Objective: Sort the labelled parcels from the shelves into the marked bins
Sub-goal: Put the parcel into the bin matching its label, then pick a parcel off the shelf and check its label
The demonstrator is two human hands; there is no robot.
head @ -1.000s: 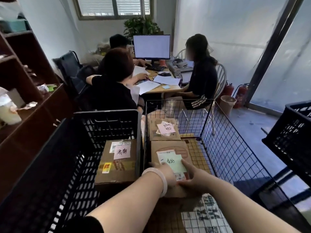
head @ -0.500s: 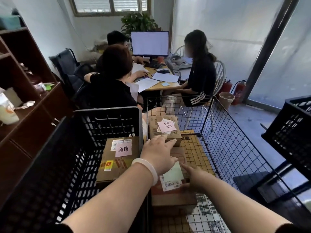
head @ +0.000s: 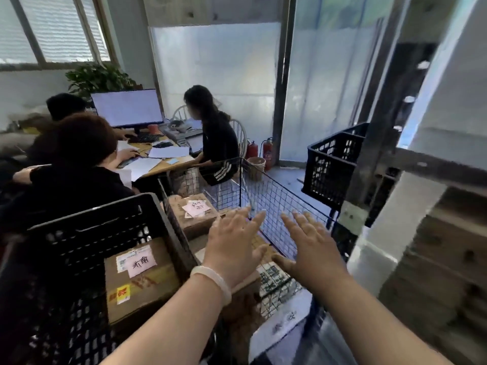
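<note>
Since neither hand holds anything at this moment, the sorting looks to be between parcels rather than finished. The left hand [head: 233, 248], with a pale band at the wrist, and the right hand [head: 309, 248] both hover palms down with fingers straight and spread above the wire bin [head: 279, 204], touching nothing that can be seen. Three parcels already lie in bins. A taped parcel [head: 142, 288] with a pink handwritten note sits in the black crate [head: 89, 219] on the left. A far parcel [head: 196, 218], also with a pink note, rests at the back of the wire bin. A near parcel [head: 243, 301] lies in the same wire bin just under the left wrist, largely hidden by the arm, its label out of sight. A second black crate [head: 329, 167] stands well apart on the right, and its contents cannot be seen. Blurred brown shapes at the right edge may be more boxes on shelving, though that cannot be told. By my judgement some sorting is done, and anything left on the shelves has yet to be fetched, read and dropped into its matching bin.
</note>
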